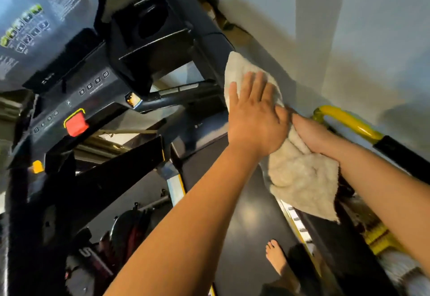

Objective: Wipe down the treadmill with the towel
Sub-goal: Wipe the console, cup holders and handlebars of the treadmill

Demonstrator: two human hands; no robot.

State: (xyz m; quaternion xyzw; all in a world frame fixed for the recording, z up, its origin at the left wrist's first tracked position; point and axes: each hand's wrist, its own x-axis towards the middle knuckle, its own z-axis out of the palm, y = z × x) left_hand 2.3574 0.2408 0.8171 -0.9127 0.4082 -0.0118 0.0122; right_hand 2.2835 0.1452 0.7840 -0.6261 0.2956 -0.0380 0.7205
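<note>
We've got our left hand (253, 119) flat, fingers spread, on the fluffy cream terry towel (300, 174), right hand (311, 135) bunching it just beside those fingertips.

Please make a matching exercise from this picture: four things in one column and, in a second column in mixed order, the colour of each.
Things:
1. towel
2. stop button
3. handrail end
4. belt

Colours:
A. yellow
B. black
C. cream
D. red

Pairs: 1-C, 2-D, 3-A, 4-B
</note>
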